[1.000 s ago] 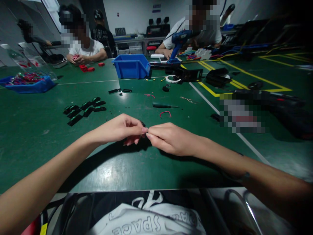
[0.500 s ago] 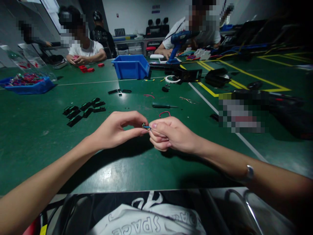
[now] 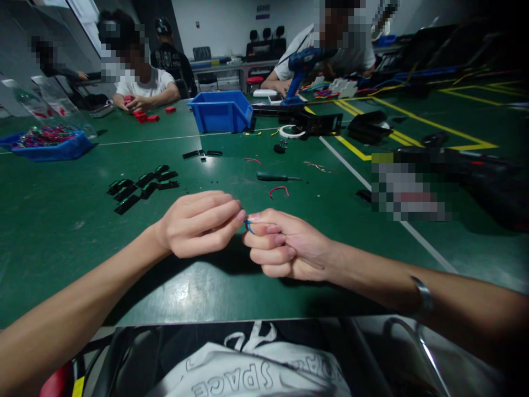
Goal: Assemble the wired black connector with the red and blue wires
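Note:
My left hand [image 3: 198, 225] is closed in a pinch, its fingertips meeting those of the other hand over the green tabletop [image 3: 198, 292]. Whatever sits between its fingers is hidden by them. My right hand [image 3: 285, 245] is closed too, thumb and index finger gripping a thin blue wire [image 3: 249, 225] that bends along the index finger. Just beyond the hands lies a curved red wire [image 3: 279, 189]. Behind that is a dark-handled screwdriver [image 3: 273, 177], pointing right. Several small black parts [image 3: 142, 187] with green areas lie grouped to the left.
A blue bin [image 3: 223, 113] stands farther back, near a blue power drill [image 3: 301, 71]. At left, a blue tray [image 3: 53, 148] holds tangled coloured wires beside plastic bottles [image 3: 61, 105]. Dark equipment [image 3: 475, 171] lies at right. Two people in white shirts work across the table.
My left fingers have closed over the small dark part visible between them before. My right hand has turned and dropped slightly, uncovering the red wire.

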Demonstrator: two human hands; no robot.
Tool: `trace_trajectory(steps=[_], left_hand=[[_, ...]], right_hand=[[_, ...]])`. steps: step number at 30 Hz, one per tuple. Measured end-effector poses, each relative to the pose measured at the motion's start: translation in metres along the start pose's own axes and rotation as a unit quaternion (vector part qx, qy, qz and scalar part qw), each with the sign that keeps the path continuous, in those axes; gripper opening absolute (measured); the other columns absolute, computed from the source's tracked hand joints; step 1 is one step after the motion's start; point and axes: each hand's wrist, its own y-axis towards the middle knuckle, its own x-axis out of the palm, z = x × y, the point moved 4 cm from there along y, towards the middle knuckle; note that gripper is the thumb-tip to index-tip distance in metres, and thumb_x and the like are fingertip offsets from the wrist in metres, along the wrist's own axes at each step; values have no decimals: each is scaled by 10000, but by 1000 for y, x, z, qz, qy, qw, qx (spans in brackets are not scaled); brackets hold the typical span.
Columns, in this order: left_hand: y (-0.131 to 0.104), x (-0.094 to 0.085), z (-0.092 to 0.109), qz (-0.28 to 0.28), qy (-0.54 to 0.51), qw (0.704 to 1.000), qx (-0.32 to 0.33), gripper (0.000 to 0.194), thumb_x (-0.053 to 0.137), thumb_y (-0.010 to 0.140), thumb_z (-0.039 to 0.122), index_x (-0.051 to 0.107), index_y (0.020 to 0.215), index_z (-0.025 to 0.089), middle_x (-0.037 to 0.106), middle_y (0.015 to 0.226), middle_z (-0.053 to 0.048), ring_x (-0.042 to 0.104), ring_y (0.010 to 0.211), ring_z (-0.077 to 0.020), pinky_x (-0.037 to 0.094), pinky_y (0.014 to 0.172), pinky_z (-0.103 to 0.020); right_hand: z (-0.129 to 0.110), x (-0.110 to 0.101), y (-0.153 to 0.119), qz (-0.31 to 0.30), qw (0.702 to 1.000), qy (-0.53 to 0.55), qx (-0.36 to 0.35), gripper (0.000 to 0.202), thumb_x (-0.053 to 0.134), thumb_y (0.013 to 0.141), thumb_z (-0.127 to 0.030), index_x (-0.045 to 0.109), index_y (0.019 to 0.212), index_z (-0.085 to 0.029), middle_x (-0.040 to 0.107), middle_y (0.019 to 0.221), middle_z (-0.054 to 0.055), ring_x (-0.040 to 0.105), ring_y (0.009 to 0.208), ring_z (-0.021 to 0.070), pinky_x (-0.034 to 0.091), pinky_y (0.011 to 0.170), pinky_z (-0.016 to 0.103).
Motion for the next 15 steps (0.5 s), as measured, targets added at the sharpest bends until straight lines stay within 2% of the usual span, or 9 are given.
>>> trace_trajectory(steps=[3, 4, 6, 8, 9, 11, 12, 13, 15], left_hand=[[-4, 10, 1, 30, 45, 999, 4, 255, 682, 881, 72, 693, 1111, 181, 751, 1026, -92, 734, 970, -194, 629, 794, -285], [-5, 12, -1, 41, 47, 998, -31, 280, 677, 886, 75, 676, 1148, 176, 747, 1032, -95, 728, 958, -178, 615, 789, -269], [-4, 16, -3, 22, 8, 993, -114, 302, 682, 897, 121, 650, 1196, 157, 740, 1039, -105, 717, 931, -156, 595, 799, -247], [0, 17, -6, -20, -79, 976, -200, 356, 699, 901, 203, 629, 1245, 147, 733, 1072, -115, 709, 922, -155, 590, 838, -260], [2, 15, -9, -20, -128, 959, -252, 381, 707, 899, 250, 622, 1255, 145, 729, 1083, -118, 706, 908, -157, 592, 837, -269], [2, 11, -18, 6, -233, 898, -374, 348, 686, 917, 345, 637, 1192, 138, 726, 1010, -100, 700, 826, -153, 601, 769, -268], [1, 11, -24, 7, -288, 851, -440, 318, 653, 936, 395, 652, 1112, 131, 717, 927, -83, 689, 759, -148, 598, 705, -261], [-2, 15, -28, -8, -345, 796, -498, 337, 607, 957, 452, 656, 1007, 123, 694, 822, -64, 669, 681, -142, 585, 635, -254], [-10, 26, -30, -92, -461, 665, -581, 466, 526, 970, 564, 629, 851, 126, 637, 687, -42, 620, 567, -134, 537, 513, -238]], right_hand=[[-7, -5, 2, 21, 995, -73, -60, 423, 486, 973, -256, 306, 595, -200, 231, 503, -107, 136, 402, 36, 197, 376, 148], [-10, -8, 3, 34, 989, -112, -89, 430, 511, 971, -275, 320, 593, -200, 240, 501, -107, 155, 400, 33, 195, 386, 157], [-19, -14, 4, 54, 965, -206, -155, 438, 562, 961, -325, 352, 599, -199, 286, 504, -100, 215, 394, 33, 203, 409, 183], [-26, -17, 2, 66, 924, -321, -199, 451, 578, 969, -395, 378, 614, -201, 321, 526, -89, 262, 415, 41, 207, 434, 209], [-30, -18, 0, 78, 896, -380, -216, 454, 561, 982, -423, 383, 628, -202, 327, 546, -83, 267, 439, 47, 208, 447, 219], [-38, -17, -5, 104, 820, -507, -245, 448, 470, 1028, -429, 397, 649, -201, 334, 573, -67, 289, 490, 67, 236, 486, 236], [-41, -14, -7, 110, 763, -585, -252, 438, 444, 1041, -393, 408, 651, -196, 358, 588, -54, 319, 523, 77, 256, 522, 246], [-43, -11, -8, 104, 704, -652, -260, 427, 433, 1044, -356, 409, 650, -194, 362, 595, -47, 330, 546, 86, 262, 552, 256], [-42, -7, -10, 61, 603, -750, -265, 379, 429, 1038, -297, 428, 674, -191, 392, 629, -33, 351, 589, 102, 274, 602, 271]])
